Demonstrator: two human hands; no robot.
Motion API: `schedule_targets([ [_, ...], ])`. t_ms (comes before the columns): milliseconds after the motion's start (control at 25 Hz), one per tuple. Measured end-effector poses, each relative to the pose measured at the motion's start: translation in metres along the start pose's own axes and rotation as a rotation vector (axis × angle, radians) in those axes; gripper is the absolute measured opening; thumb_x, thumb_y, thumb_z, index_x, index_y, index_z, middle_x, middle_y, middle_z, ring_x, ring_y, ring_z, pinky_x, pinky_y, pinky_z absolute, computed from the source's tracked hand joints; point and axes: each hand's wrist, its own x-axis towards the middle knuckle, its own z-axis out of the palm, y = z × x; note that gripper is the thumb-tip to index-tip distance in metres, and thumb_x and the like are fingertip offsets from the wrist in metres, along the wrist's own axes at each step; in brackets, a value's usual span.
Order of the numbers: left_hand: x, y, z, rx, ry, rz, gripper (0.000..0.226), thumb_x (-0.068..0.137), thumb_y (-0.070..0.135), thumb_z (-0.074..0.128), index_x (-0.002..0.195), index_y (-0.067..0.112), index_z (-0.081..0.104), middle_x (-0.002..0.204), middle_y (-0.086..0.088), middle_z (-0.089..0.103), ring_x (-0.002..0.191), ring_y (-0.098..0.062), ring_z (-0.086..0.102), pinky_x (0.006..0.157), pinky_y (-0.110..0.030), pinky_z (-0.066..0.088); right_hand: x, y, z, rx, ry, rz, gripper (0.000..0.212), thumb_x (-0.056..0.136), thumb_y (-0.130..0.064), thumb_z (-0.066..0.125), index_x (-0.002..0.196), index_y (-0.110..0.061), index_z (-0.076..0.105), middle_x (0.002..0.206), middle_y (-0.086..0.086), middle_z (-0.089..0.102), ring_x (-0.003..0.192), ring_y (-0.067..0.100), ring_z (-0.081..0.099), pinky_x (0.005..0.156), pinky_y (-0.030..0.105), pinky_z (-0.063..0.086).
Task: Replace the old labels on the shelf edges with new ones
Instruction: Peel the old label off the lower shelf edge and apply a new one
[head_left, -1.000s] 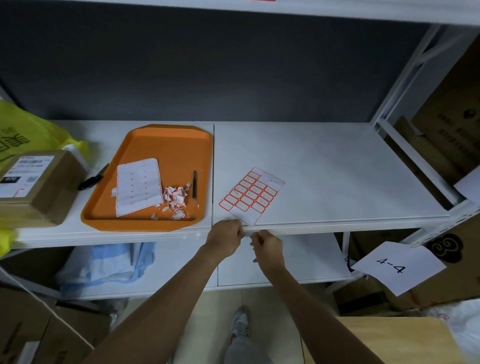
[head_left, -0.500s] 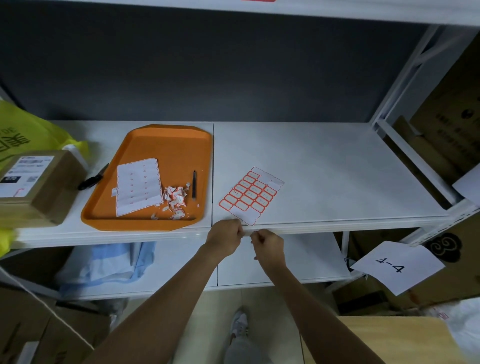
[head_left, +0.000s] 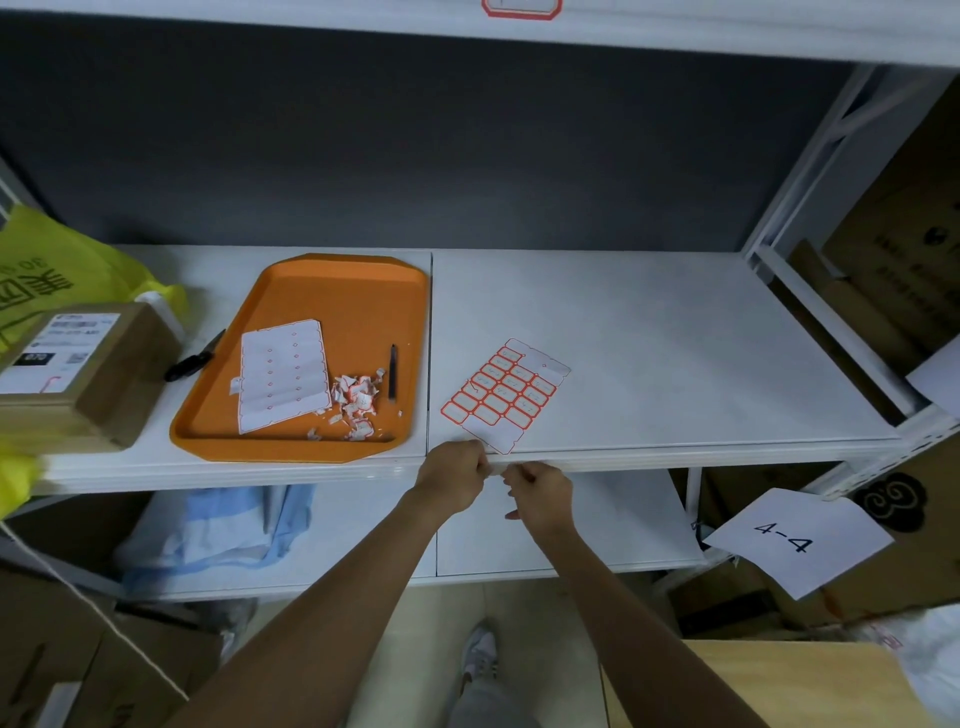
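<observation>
No change from the earlier frames: both hands remain at the front edge of the white shelf (head_left: 649, 332). Left hand (head_left: 453, 478) curled, fingertips pinched against the edge; right hand (head_left: 540, 493) likewise, just beside it. Whether a label sits between them cannot be told. Dark wall behind. Orange tray (head_left: 332, 280) holds a spent backing sheet (head_left: 283, 374), torn scraps (head_left: 358, 400) and a pen (head_left: 393, 371). Label sheet (head_left: 501, 395) lies just behind the hands. Box (head_left: 78, 374) at left.

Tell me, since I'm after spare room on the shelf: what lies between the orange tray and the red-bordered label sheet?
Nothing: in the head view, bare white shelf separates the orange tray from the label sheet; only the panel seam runs through it.
</observation>
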Motion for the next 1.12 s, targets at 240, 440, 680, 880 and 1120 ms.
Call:
schedule_targets([
  [240,0.0005,-0.0007,-0.0009,0.013,0.007,0.008,0.016,0.097,0.023,0.053,0.106,0.012,0.061,0.111,-0.005,0.066,0.098,-0.024,0.062,0.093,-0.027,0.048,-0.0017,-0.003,0.0033,0.069,0.013,0.061,0.01,0.095,-0.011,0.056,0.097,-0.007,0.065,0.098,0.012,0.068,0.082,0.024,0.065,0.054,0.031,0.058],
  [440,-0.0006,-0.0007,0.0002,-0.012,-0.001,0.01,0.017,0.097,0.024,0.053,0.106,0.012,0.062,0.11,-0.005,0.067,0.097,-0.024,0.063,0.092,-0.027,0.049,-0.0039,-0.0033,-0.0009,0.001,-0.009,0.028,0.013,0.094,-0.012,0.057,0.099,-0.004,0.067,0.094,0.011,0.067,0.08,0.021,0.065,0.051,0.024,0.056],
  [680,0.0008,-0.0026,0.0007,-0.005,0.003,0.019,0.017,0.097,0.024,0.053,0.106,0.012,0.061,0.109,-0.005,0.067,0.095,-0.024,0.064,0.091,-0.027,0.049,-0.0051,-0.0044,0.0034,0.095,0.025,0.069,0.007,0.095,-0.009,0.056,0.094,-0.009,0.063,0.092,0.008,0.066,0.079,0.019,0.064,0.055,0.031,0.058],
  [880,-0.0005,-0.0028,0.002,-0.003,0.013,0.024,0.016,0.097,0.023,0.053,0.106,0.013,0.06,0.11,-0.004,0.066,0.097,-0.023,0.062,0.092,-0.026,0.049,-0.0066,-0.0025,0.0006,0.037,0.019,0.031,0.009,0.094,-0.012,0.057,0.095,-0.007,0.065,0.093,0.013,0.068,0.078,0.02,0.064,0.057,0.033,0.059],
  [1120,0.0011,-0.0045,0.0024,0.0,0.005,0.034,0.016,0.097,0.023,0.053,0.106,0.012,0.06,0.109,-0.005,0.066,0.095,-0.022,0.063,0.091,-0.026,0.049,-0.0033,-0.0018,-0.0012,0.03,-0.006,0.042,0.015,0.094,-0.012,0.058,0.102,-0.002,0.066,0.095,0.01,0.068,0.082,0.021,0.065,0.062,0.038,0.06],
])
